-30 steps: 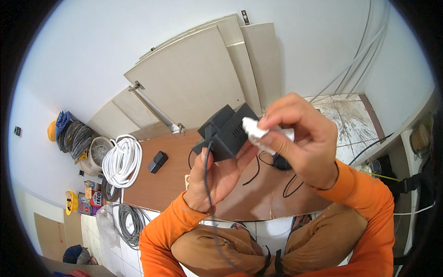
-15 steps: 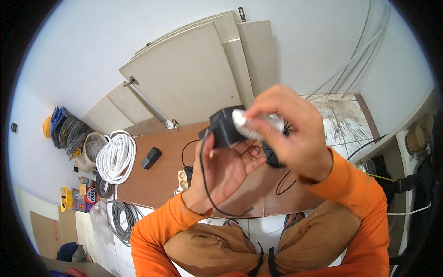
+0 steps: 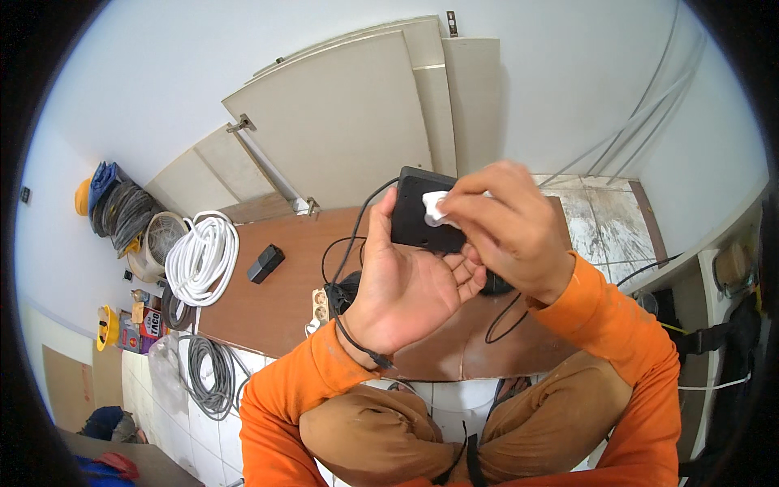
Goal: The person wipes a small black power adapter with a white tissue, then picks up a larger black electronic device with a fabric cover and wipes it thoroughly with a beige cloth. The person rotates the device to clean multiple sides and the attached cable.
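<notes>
The left hand [image 3: 406, 288] is spread palm-up toward the camera, its fingers [image 3: 454, 280] loosely extended and its thumb lying along the left edge of a black box [image 3: 415, 215], which rests propped against the fingertips; the fingers cradle the box rather than clench it. A thin black cable [image 3: 349, 252] runs from the box's upper left corner down past the thumb and across the wrist. The right hand [image 3: 507, 231] comes in from the right of the box with its fingers bunched together, pinching a small white cloth [image 3: 438, 209] and pressing it flat onto the face of the box. The box thus sits between the two hands, left fingertips beneath its lower edge, right fingertips on top of its right half.

Below the box lies a brown wooden board [image 3: 276, 300] serving as the surface, laid on a white tiled floor. On the board, left of the box, sits a small black adapter [image 3: 265, 263]; just below and left of the box, a beige socket strip [image 3: 320, 306] lies partly hidden behind the left hand. Farther left of the box a coil of white cable [image 3: 201, 260] rests at the board's edge, with a grey cable coil [image 3: 207, 369] below it on the tiles. Above the box, pale door panels [image 3: 341, 130] lean against a white wall.
</notes>
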`<state>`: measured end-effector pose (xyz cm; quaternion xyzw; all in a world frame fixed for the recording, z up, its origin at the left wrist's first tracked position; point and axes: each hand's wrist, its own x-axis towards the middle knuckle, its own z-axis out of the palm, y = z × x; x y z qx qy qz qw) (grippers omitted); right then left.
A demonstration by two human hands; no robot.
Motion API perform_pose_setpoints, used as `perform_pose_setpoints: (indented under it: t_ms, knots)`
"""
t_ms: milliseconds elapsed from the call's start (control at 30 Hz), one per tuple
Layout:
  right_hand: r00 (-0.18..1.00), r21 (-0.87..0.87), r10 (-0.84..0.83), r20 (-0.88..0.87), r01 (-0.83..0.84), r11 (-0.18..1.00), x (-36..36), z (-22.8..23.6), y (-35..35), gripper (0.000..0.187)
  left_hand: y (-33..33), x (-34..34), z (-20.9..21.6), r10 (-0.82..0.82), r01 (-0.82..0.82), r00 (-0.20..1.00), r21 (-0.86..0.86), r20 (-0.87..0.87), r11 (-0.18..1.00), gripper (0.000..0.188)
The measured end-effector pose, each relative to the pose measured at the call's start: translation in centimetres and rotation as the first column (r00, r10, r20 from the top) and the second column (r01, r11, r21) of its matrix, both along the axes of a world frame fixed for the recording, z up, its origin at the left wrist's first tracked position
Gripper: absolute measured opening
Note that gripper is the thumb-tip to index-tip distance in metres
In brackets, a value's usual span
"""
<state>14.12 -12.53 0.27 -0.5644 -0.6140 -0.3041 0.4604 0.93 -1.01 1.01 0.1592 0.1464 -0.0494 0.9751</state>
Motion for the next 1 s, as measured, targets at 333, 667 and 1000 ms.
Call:
perform_pose_setpoints:
  t_ms: [333, 667, 1000]
  knots:
    - [0.995, -0.015, -0.046, 0.086, 0.047, 0.999, -1.2, 0.5, 0.8, 0.027, -1.2, 0.7, -1.1, -0.052, 0.050, 0.996, 0.023, 0.068, 0.998, 0.080]
    - [0.992, -0.034, -0.107, -0.073, 0.105, 0.994, 1.9, 0.7, -0.5, 0.018, -1.5, 0.7, -1.3, -0.211, 0.211, 0.977, -0.031, 0.000, 0.977, 0.084]
    - [0.978, -0.243, -0.202, 0.062, 0.211, 0.947, 6.6, -4.0, -4.2, 0.013, 2.5, -1.1, -1.8, 0.075, -0.078, 0.997, 0.094, 0.027, 0.993, 0.074]
